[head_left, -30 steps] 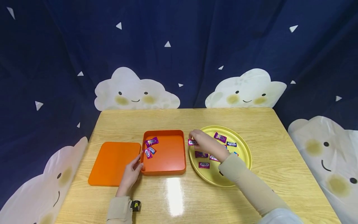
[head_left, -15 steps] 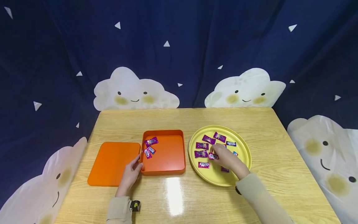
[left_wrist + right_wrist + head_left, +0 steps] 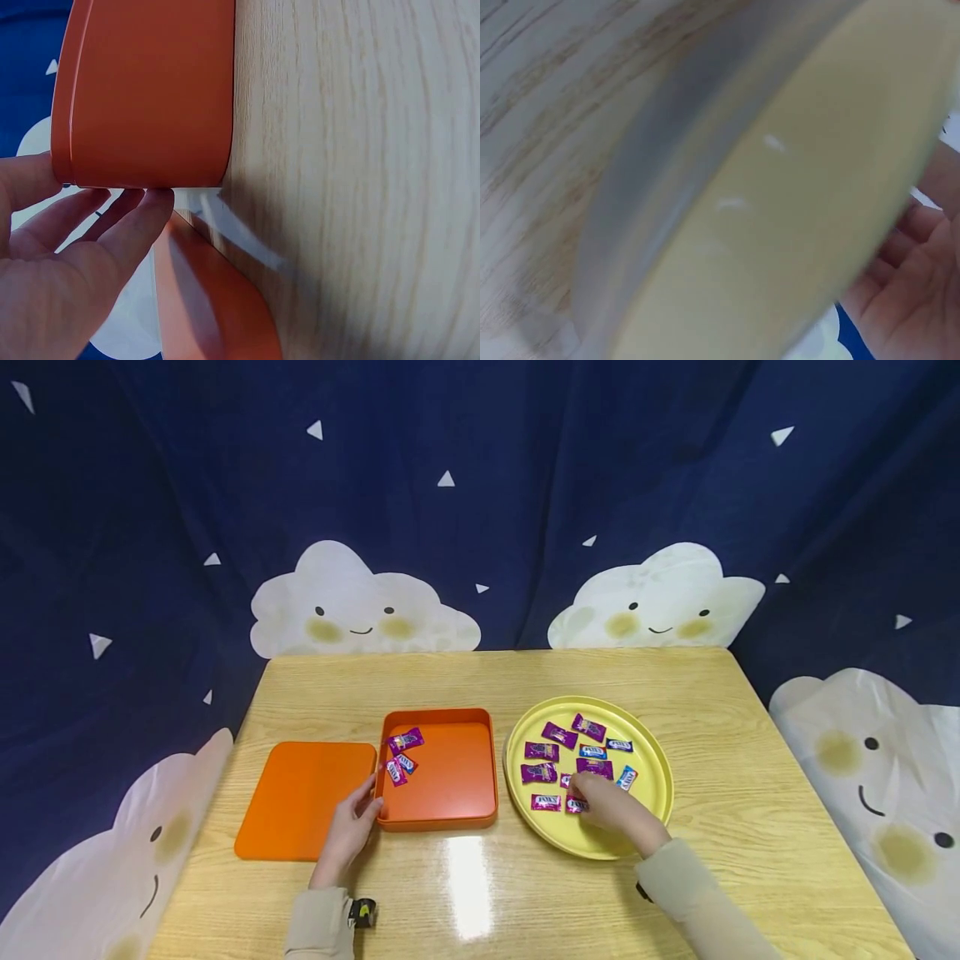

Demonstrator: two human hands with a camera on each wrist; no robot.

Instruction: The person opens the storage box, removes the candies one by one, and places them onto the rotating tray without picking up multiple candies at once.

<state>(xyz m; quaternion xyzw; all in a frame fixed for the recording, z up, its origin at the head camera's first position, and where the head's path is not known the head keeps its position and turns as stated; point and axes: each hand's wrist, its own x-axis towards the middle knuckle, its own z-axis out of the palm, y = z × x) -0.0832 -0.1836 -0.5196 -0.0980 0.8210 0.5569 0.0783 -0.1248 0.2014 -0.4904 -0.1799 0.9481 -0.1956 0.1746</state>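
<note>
My left hand (image 3: pixel 352 827) is at the left side of the orange box (image 3: pixel 438 822). In the left wrist view its fingertips touch the outside of the box wall (image 3: pixel 150 97), with the thumb up at the rim. Inside the box, several wrapped candies (image 3: pixel 406 740) lie at the left. My right hand (image 3: pixel 611 802) is low over the yellow round tray (image 3: pixel 573 850), pinching a pink wrapped candy (image 3: pixel 577 805). More purple, pink and blue candies (image 3: pixel 542 751) lie around it. In the right wrist view the tray's side (image 3: pixel 780 172) hides the fingertips of the right hand (image 3: pixel 915 285).
Left of the box, the flat orange lid (image 3: pixel 300 802) lies on the wooden table (image 3: pixel 420 893). A dark blue curtain (image 3: pixel 517 485) with smiling clouds stands behind the table and along both sides.
My right hand has moved from the tray's left rim back over the tray, then a little towards me, with the pink candy at its fingertips. The left hand stays at the box.
</note>
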